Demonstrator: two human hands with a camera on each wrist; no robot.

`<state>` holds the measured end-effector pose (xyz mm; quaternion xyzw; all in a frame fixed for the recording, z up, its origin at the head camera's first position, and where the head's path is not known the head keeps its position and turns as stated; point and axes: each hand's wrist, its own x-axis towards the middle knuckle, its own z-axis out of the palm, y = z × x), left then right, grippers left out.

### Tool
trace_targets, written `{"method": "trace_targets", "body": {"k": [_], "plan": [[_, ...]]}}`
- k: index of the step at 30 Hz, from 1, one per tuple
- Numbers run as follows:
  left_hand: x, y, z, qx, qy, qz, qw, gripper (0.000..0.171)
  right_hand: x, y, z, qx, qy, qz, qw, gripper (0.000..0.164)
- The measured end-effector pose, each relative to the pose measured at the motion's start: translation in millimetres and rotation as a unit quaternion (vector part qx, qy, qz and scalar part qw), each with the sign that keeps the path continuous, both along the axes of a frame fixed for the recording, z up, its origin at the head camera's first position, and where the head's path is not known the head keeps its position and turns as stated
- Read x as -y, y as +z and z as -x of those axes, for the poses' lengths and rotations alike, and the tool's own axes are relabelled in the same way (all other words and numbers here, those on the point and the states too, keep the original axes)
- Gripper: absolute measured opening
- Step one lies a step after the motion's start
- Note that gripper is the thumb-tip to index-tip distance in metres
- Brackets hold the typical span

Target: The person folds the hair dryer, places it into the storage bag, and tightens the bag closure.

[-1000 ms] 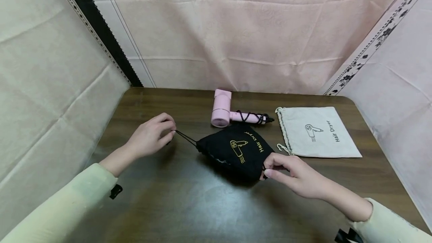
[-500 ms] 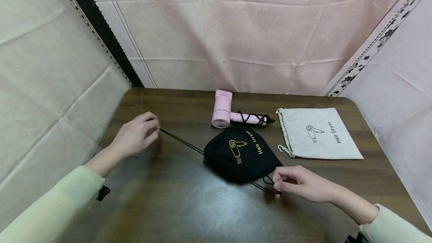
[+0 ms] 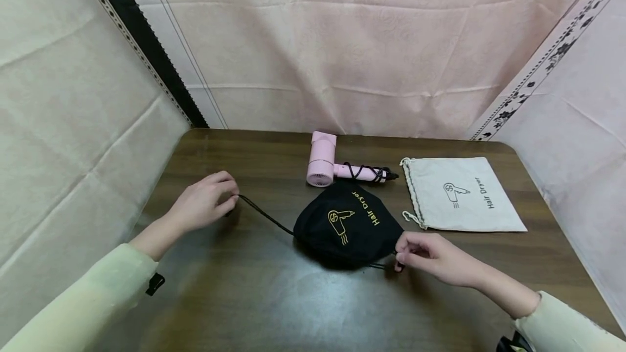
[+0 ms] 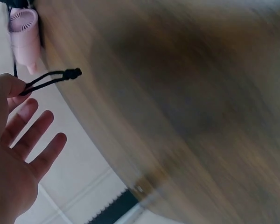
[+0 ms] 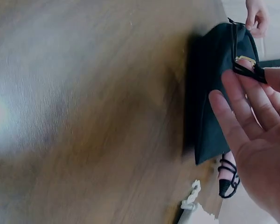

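Observation:
A black drawstring pouch, printed with a gold hair dryer and "Hair Dryer", lies mid-table between the hands. My left hand pinches a black drawstring coming from the pouch's left side; its knotted end sticks out past the thumb in the left wrist view. At the pouch's lower right corner, my right hand pinches the other drawstring between thumb and index finger, the remaining fingers extended. The pouch's mouth looks gathered along its lower left edge. Whether anything is inside cannot be seen.
Just behind the pouch lies a pink hair dryer, its black cord wound round the handle. A white drawstring bag lies flat at the right. The wooden table is bordered by hanging cloths.
Both hands moved apart, drawing out more cord on each side, then came slightly back inward. The left cord now sags a little, and the pouch has shifted slightly.

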<state>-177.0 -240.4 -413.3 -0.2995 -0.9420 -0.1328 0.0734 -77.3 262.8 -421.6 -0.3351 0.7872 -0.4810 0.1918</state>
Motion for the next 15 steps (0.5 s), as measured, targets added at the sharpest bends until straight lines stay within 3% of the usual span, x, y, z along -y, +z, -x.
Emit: {"method": "trace_targets", "body": {"k": [5,10,15], "plan": [[-27.7,0.7,-2.5,0.055,-0.027,-0.039,0.9973,0.004,-0.3,-0.6,3.0,-0.01,-0.035,0.001,0.999,0.008],[-61.3,-3.2,-1.7,0.159,-0.064,-0.085,0.9815,0.016,1.6,-0.2,3.1,-0.029,-0.039,-0.001,0.999,0.013],[-90.5,-4.9,1.4,0.231,-0.036,-0.12,0.9649,0.034,-2.9,1.6,1.5,-0.042,-0.069,-0.029,0.996,0.021]]}}
